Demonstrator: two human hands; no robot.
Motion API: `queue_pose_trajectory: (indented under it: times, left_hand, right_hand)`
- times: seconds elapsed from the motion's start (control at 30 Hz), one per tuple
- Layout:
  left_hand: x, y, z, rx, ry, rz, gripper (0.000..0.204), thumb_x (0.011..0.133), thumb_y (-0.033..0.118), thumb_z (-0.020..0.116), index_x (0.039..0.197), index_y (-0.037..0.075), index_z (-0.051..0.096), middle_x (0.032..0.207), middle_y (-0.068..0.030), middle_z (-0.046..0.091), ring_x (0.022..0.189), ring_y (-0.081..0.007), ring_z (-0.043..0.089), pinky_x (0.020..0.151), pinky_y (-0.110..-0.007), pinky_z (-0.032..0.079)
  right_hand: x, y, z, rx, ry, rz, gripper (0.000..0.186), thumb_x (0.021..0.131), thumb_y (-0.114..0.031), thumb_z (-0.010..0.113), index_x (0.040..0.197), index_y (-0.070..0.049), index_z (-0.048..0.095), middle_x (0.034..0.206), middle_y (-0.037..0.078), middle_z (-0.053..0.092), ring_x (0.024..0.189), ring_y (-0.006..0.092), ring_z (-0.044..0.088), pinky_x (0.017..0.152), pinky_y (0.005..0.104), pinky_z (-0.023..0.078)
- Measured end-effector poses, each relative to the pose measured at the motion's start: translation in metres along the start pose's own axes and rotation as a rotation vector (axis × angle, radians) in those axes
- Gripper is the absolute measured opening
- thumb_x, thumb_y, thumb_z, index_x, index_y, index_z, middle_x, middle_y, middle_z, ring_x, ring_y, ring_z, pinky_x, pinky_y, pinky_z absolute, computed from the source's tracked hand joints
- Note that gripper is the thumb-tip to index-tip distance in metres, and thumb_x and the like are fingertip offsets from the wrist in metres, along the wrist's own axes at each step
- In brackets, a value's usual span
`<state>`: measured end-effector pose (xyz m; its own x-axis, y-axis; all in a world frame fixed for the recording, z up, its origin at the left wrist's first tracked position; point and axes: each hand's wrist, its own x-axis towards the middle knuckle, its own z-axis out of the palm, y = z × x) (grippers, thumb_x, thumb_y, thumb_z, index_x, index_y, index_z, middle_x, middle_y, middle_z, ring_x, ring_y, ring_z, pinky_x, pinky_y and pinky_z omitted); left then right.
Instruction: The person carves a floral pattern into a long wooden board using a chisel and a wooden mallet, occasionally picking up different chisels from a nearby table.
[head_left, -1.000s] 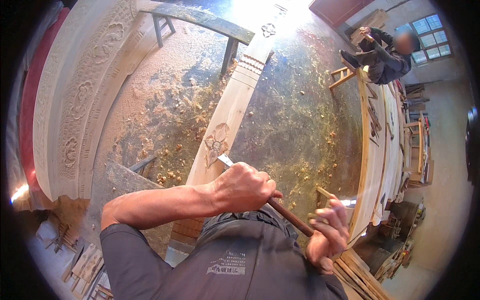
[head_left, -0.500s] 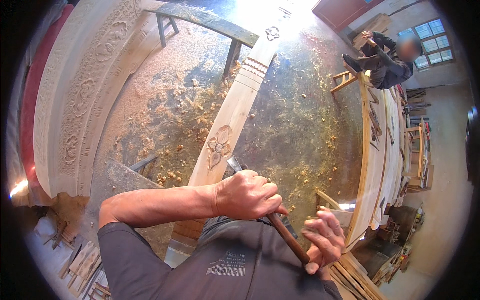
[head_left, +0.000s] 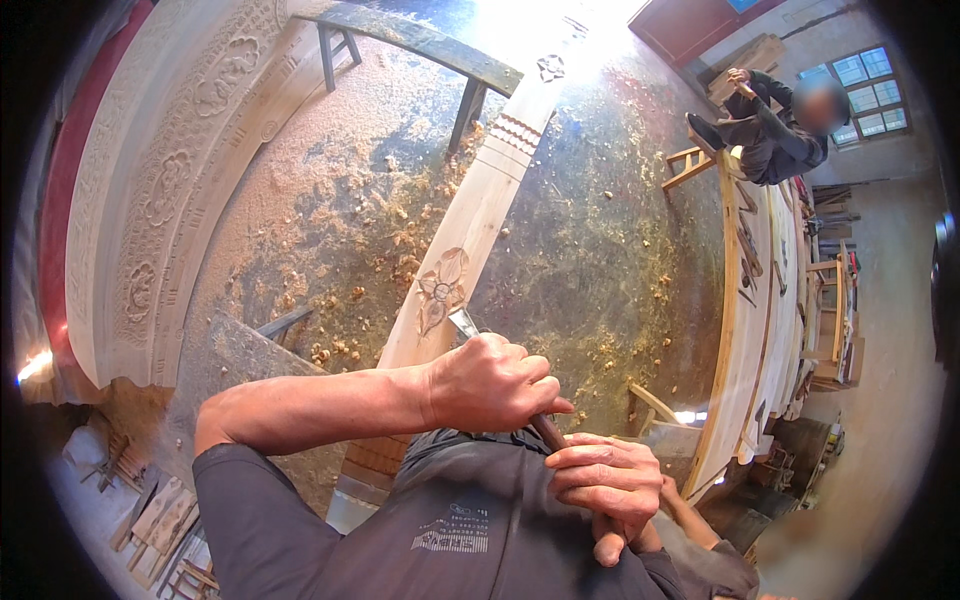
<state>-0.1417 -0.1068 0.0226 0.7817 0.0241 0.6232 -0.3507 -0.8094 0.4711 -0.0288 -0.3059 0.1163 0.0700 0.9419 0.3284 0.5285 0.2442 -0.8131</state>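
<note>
My left hand (head_left: 490,380) is closed around the shank of a long wood chisel (head_left: 548,432) with a brown wooden handle. Over the rear part of that handle my right hand (head_left: 605,482) is wrapped, covering its end. The steel blade points up and left, its tip at the edge of a flower carving (head_left: 442,290) on a long pale wooden board (head_left: 465,228). Whether the tip bites into the wood is too small to tell. The board runs diagonally away from me, with notched bands and another flower farther up.
A dark wooden trestle (head_left: 430,48) supports the board's far part. Shavings litter the floor (head_left: 580,260). Large carved panels (head_left: 165,200) stand at left. At right, a person (head_left: 775,120) sits by a long bench (head_left: 745,330) bearing tools. A bare arm (head_left: 695,520) shows beyond my right hand.
My right hand has come in leftward and closed over the chisel's handle. The blade tip has shifted slightly left, toward the flower carving. My left hand keeps its grip.
</note>
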Motion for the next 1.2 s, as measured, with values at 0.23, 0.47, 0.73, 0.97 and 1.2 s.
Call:
queue_pose_trajectory:
  times: [0.23, 0.47, 0.73, 0.97, 1.2]
  left_hand:
    - [0.0, 0.001, 0.0, -0.026, -0.025, 0.04, 0.05, 0.093, 0.037, 0.081, 0.064, 0.01, 0.052, 0.06, -0.0022, 0.048, 0.048, -0.0188, 0.059, 0.044, -0.034, 0.047]
    - [-0.002, 0.002, 0.003, -0.094, -0.05, 0.062, 0.049, 0.091, 0.038, 0.082, 0.064, 0.01, 0.053, 0.059, -0.0024, 0.051, 0.048, -0.0183, 0.06, 0.044, -0.034, 0.047]
    - [-0.004, 0.003, 0.003, -0.013, -0.076, 0.093, 0.046, 0.09, 0.038, 0.083, 0.065, 0.01, 0.055, 0.06, -0.0032, 0.053, 0.05, -0.0198, 0.062, 0.044, -0.036, 0.048]
    - [-0.005, 0.005, -0.004, -0.029, -0.134, 0.061, 0.047, 0.095, 0.04, 0.078, 0.065, 0.009, 0.059, 0.06, -0.0061, 0.059, 0.055, -0.0263, 0.068, 0.048, -0.038, 0.053]
    - [-0.006, 0.005, -0.007, -0.024, -0.07, 0.07, 0.045, 0.094, 0.04, 0.079, 0.066, 0.009, 0.061, 0.062, -0.0057, 0.06, 0.053, -0.0256, 0.067, 0.047, -0.039, 0.052]
  right_hand:
    - [-0.004, 0.004, -0.001, -0.016, -0.028, -0.058, 0.089, 0.1, -0.083, 0.045, 0.069, -0.002, 0.068, 0.077, 0.01, 0.075, 0.087, 0.0308, 0.081, 0.08, 0.0455, 0.067]
    - [-0.007, 0.005, -0.002, -0.071, -0.131, -0.088, 0.077, 0.098, -0.075, 0.056, 0.073, -0.003, 0.067, 0.087, 0.011, 0.077, 0.098, 0.0309, 0.08, 0.089, 0.0468, 0.065]
    - [-0.011, 0.001, 0.001, -0.145, -0.135, -0.081, 0.09, 0.101, -0.083, 0.04, 0.078, -0.003, 0.073, 0.088, 0.01, 0.079, 0.101, 0.0314, 0.08, 0.097, 0.0521, 0.061]
    - [-0.052, -0.036, -0.007, -0.383, 0.323, -0.268, 0.084, 0.107, -0.073, 0.036, 0.081, -0.004, 0.076, 0.081, 0.011, 0.076, 0.089, 0.0339, 0.074, 0.09, 0.061, 0.058]
    - [-0.009, -0.043, 0.012, -0.586, -0.069, -0.267, 0.087, 0.101, -0.08, 0.041, 0.093, -0.003, 0.08, 0.099, 0.009, 0.081, 0.111, 0.0282, 0.076, 0.108, 0.0562, 0.055]
